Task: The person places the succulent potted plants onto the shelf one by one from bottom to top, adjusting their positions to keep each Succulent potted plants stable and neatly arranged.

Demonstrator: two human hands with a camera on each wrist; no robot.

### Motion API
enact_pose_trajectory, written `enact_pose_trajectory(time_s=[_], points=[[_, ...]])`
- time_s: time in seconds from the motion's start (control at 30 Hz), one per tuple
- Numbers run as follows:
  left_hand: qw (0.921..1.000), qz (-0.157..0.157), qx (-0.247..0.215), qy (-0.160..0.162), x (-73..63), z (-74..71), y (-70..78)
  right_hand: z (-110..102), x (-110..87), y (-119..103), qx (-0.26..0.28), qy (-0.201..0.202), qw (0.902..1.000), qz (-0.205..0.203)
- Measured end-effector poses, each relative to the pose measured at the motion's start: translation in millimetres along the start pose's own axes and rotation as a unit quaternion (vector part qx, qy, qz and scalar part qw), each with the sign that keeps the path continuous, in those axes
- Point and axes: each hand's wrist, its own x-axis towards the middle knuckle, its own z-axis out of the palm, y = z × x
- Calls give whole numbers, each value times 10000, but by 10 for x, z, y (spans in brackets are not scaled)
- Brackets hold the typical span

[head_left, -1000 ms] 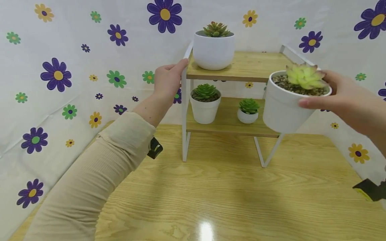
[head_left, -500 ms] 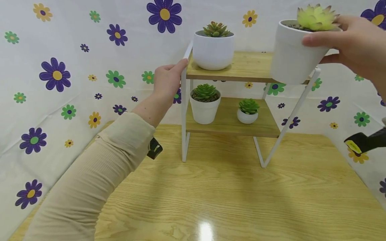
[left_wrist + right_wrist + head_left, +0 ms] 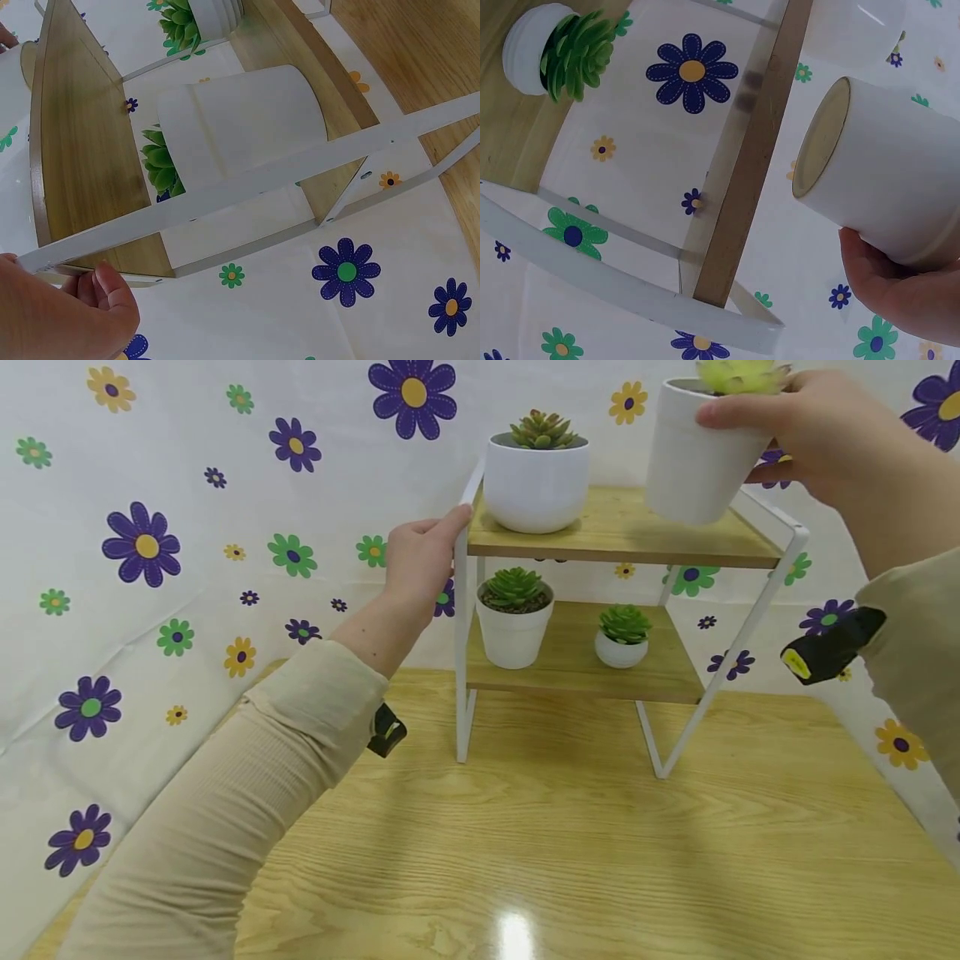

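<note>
My right hand grips a white pot by its rim, thumb on the near side. A pale yellow-green succulent grows in it. The pot hangs above the right part of the shelf's upper board; in the right wrist view its base is apart from the board. My left hand holds the upper left corner of the white shelf frame, its fingers curled at the rail in the left wrist view. Beside it on the upper board stands a round white pot with a reddish-green succulent.
On the lower board stand a white pot with a green succulent and a smaller one. The shelf stands on a wooden table. A flower-print cloth hangs behind and at the sides.
My right hand has raised the pot from in front of the shelf's right side, then carried it left over the upper board. The left hand has stayed on the frame.
</note>
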Motion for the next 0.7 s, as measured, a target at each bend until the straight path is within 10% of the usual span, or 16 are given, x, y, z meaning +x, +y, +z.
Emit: enact_pose_trajectory(time_s=[0.37, 0.7], points=[[10000, -24, 15, 19, 5, -4, -10, -83, 739, 436, -261, 154, 9981, 530], [10000, 45, -5, 16, -3, -30, -8, 82, 582, 330, -112, 52, 9980, 623]])
